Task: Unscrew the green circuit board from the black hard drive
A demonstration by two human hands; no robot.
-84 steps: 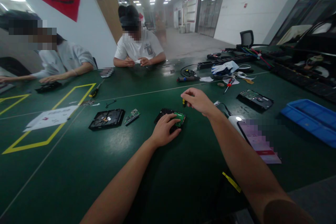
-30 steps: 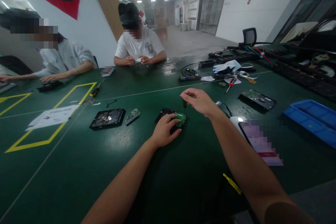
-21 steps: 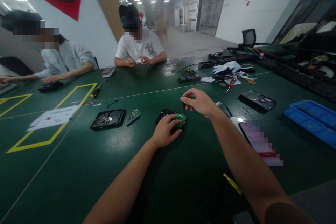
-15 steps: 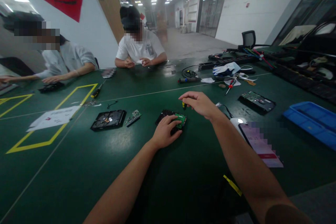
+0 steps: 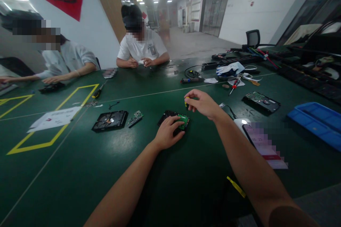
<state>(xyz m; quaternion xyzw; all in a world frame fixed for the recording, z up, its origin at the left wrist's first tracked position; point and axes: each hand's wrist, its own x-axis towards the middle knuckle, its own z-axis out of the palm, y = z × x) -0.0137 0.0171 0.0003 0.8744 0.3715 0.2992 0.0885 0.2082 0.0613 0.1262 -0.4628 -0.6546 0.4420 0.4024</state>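
My left hand [image 5: 169, 133] holds a black hard drive [image 5: 163, 116] against the table, its fingers spread over the top and the thumb along the near side. Part of the green circuit board [image 5: 184, 120] shows between the fingers. Above the drive's right end, my right hand [image 5: 199, 103] pinches a small yellow-and-black screwdriver [image 5: 187, 103], held upright with its tip down near the board's edge. Whether the tip sits in a screw is too small to tell. To the left lie a loose circuit board [image 5: 135, 118] and another hard drive [image 5: 109, 120].
A phone [image 5: 262, 145], a third hard drive [image 5: 261, 102] and a blue tray [image 5: 317, 120] are on the right. Farther back lie a red screwdriver [image 5: 234, 86], gloves [image 5: 230, 69] and an electric screwdriver [image 5: 192, 80]. Two people sit across the green table [image 5: 66, 184].
My right hand has shifted slightly right, and the screwdriver now stands more upright with its shaft visible. My left hand and the hard drive stay in place.
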